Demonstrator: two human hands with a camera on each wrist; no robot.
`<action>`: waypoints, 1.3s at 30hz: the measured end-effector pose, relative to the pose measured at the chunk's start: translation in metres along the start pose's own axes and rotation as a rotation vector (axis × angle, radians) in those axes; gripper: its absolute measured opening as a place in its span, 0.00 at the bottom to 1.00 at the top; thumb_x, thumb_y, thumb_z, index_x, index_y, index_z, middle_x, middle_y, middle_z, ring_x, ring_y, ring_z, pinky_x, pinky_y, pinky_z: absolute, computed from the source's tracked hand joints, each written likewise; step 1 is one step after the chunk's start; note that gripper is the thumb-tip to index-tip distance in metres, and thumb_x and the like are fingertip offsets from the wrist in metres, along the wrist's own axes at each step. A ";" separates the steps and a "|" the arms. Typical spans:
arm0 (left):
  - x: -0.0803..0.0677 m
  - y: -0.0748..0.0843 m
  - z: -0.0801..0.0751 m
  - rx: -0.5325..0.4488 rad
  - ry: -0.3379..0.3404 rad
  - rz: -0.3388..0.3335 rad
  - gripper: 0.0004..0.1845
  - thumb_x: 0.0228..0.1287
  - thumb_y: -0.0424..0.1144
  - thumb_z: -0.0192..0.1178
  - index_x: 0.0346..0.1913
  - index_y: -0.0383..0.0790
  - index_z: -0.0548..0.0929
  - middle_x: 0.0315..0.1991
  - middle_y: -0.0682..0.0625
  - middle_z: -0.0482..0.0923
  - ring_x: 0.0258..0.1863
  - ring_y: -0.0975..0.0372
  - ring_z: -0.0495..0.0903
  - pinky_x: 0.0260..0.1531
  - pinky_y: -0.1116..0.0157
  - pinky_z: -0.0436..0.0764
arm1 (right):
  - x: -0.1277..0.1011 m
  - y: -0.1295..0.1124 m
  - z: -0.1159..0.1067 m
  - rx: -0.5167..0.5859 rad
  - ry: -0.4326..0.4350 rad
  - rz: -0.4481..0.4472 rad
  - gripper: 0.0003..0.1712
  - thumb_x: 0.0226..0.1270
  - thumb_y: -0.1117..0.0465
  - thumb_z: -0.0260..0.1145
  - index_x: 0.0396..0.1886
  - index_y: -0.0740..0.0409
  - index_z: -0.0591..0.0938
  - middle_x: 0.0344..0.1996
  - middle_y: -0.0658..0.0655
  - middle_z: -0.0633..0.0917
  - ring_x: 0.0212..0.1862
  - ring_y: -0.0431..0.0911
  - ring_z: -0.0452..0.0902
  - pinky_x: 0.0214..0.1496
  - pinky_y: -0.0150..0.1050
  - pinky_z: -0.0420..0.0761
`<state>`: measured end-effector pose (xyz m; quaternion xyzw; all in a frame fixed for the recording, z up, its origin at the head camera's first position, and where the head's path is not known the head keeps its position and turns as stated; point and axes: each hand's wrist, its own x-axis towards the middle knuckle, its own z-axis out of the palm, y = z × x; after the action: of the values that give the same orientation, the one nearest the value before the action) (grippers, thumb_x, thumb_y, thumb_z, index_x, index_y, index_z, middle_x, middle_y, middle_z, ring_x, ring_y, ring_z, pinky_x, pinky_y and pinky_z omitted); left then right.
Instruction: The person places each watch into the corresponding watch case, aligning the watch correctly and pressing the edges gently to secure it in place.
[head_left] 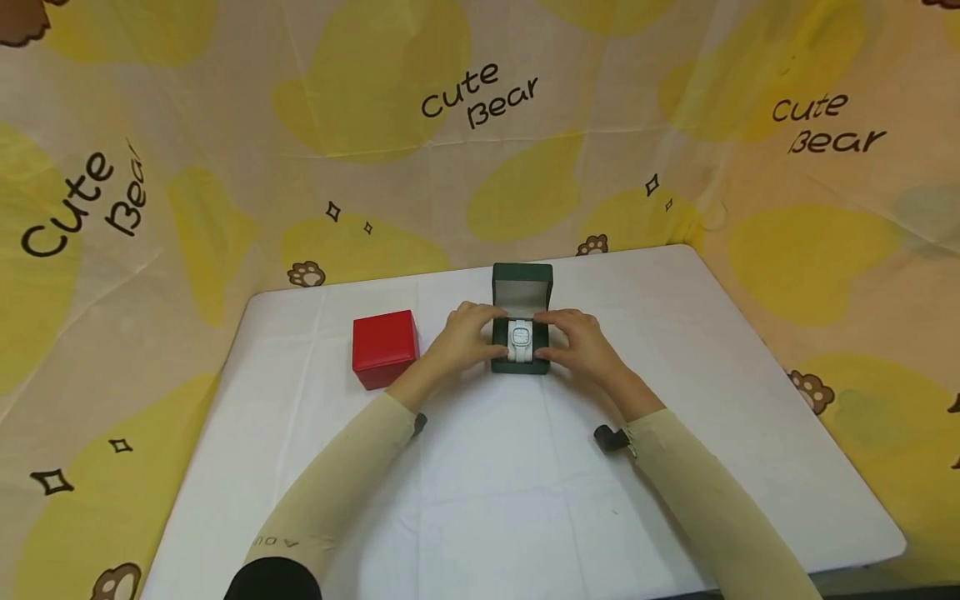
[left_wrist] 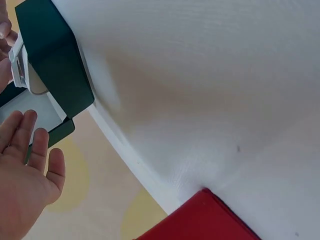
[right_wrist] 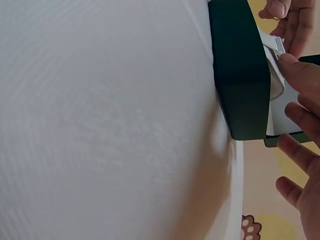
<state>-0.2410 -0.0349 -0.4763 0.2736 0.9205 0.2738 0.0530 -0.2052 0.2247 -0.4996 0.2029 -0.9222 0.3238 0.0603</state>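
A dark green box (head_left: 522, 367) stands open at the middle of the white table (head_left: 487, 475), its lid upright. A white watch (head_left: 521, 337) sits inside it on a white cushion. My left hand (head_left: 491, 329) reaches in from the left and pinches the watch's left side between thumb and fingertips. My right hand (head_left: 546, 336) does the same on the right side. In the right wrist view the right thumb (right_wrist: 292, 67) lies on the watch (right_wrist: 274, 50) above the green box (right_wrist: 240, 75). In the left wrist view the left hand's outer fingers (left_wrist: 30, 150) lie straight beside the box (left_wrist: 55, 65).
A shut red box (head_left: 384, 348) stands just left of my left hand, also in the left wrist view (left_wrist: 205, 220). A yellow cloth with bear prints (head_left: 480, 125) hangs behind and around the table. The table's far edge runs right behind the green box.
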 end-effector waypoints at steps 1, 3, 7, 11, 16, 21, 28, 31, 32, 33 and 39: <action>-0.001 0.000 -0.001 -0.010 0.002 0.002 0.35 0.59 0.51 0.74 0.69 0.52 0.77 0.65 0.51 0.77 0.65 0.57 0.67 0.65 0.53 0.68 | 0.000 0.000 -0.001 0.000 0.004 -0.001 0.35 0.60 0.51 0.79 0.67 0.51 0.79 0.63 0.56 0.82 0.69 0.56 0.71 0.74 0.63 0.58; -0.002 0.000 -0.002 -0.026 0.006 0.010 0.35 0.59 0.50 0.74 0.69 0.52 0.77 0.65 0.51 0.77 0.65 0.56 0.66 0.65 0.52 0.68 | -0.001 -0.001 -0.002 0.001 0.012 -0.003 0.35 0.59 0.52 0.79 0.67 0.51 0.80 0.63 0.56 0.83 0.69 0.56 0.71 0.74 0.63 0.58; -0.003 0.000 -0.004 -0.049 0.018 0.033 0.34 0.60 0.50 0.74 0.69 0.52 0.77 0.65 0.50 0.77 0.66 0.56 0.66 0.66 0.51 0.67 | -0.002 -0.002 -0.006 0.002 0.022 -0.005 0.35 0.59 0.53 0.80 0.66 0.51 0.80 0.63 0.56 0.83 0.68 0.56 0.72 0.74 0.63 0.58; -0.003 -0.001 -0.004 -0.085 0.041 0.048 0.33 0.61 0.49 0.74 0.69 0.52 0.77 0.65 0.50 0.76 0.66 0.57 0.66 0.66 0.51 0.67 | -0.004 -0.001 -0.009 0.002 0.037 -0.016 0.35 0.59 0.53 0.79 0.66 0.52 0.80 0.63 0.57 0.83 0.68 0.57 0.72 0.73 0.63 0.58; -0.005 0.002 -0.009 -0.104 0.063 0.062 0.32 0.62 0.48 0.73 0.69 0.53 0.78 0.64 0.51 0.76 0.66 0.56 0.67 0.64 0.50 0.72 | -0.007 -0.001 -0.013 -0.001 0.070 -0.033 0.34 0.59 0.54 0.79 0.65 0.52 0.81 0.61 0.57 0.84 0.66 0.57 0.74 0.72 0.63 0.60; -0.005 0.005 -0.018 -0.084 0.088 0.084 0.31 0.63 0.48 0.73 0.69 0.52 0.78 0.63 0.51 0.77 0.66 0.56 0.67 0.65 0.50 0.71 | -0.008 -0.001 -0.019 -0.009 0.115 -0.060 0.31 0.60 0.55 0.79 0.63 0.53 0.82 0.59 0.58 0.85 0.64 0.57 0.75 0.71 0.62 0.63; -0.003 0.006 -0.030 -0.078 0.130 0.103 0.32 0.62 0.48 0.73 0.69 0.49 0.78 0.63 0.50 0.79 0.65 0.55 0.68 0.66 0.50 0.68 | -0.006 -0.002 -0.029 -0.007 0.173 -0.079 0.30 0.59 0.57 0.80 0.61 0.56 0.83 0.58 0.58 0.86 0.63 0.56 0.76 0.68 0.60 0.66; -0.001 0.005 -0.035 -0.088 0.157 0.129 0.31 0.62 0.46 0.74 0.68 0.46 0.79 0.63 0.49 0.79 0.65 0.55 0.68 0.65 0.49 0.67 | -0.004 -0.002 -0.034 -0.012 0.183 -0.074 0.29 0.59 0.57 0.79 0.61 0.55 0.83 0.58 0.58 0.85 0.63 0.57 0.75 0.68 0.60 0.66; 0.000 0.004 -0.036 -0.088 0.165 0.135 0.31 0.62 0.46 0.73 0.68 0.46 0.79 0.63 0.50 0.79 0.65 0.55 0.68 0.65 0.50 0.66 | -0.003 -0.002 -0.035 -0.015 0.186 -0.071 0.29 0.60 0.56 0.79 0.61 0.55 0.83 0.58 0.58 0.85 0.63 0.57 0.75 0.68 0.60 0.66; 0.001 0.003 -0.037 -0.090 0.174 0.140 0.31 0.62 0.46 0.73 0.68 0.45 0.79 0.63 0.50 0.79 0.65 0.55 0.68 0.65 0.50 0.66 | -0.002 -0.002 -0.036 -0.018 0.188 -0.070 0.29 0.60 0.56 0.79 0.61 0.55 0.83 0.58 0.59 0.85 0.63 0.57 0.75 0.67 0.61 0.66; 0.005 -0.001 -0.044 -0.099 0.211 0.133 0.30 0.62 0.45 0.74 0.66 0.44 0.80 0.63 0.50 0.79 0.65 0.54 0.68 0.68 0.48 0.65 | 0.002 -0.002 -0.042 -0.021 0.190 -0.047 0.29 0.61 0.55 0.78 0.61 0.55 0.83 0.59 0.58 0.85 0.64 0.57 0.75 0.70 0.61 0.65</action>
<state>-0.2568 -0.0537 -0.4399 0.3009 0.8862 0.3490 -0.0491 -0.2071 0.2487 -0.4645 0.1921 -0.9105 0.3305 0.1574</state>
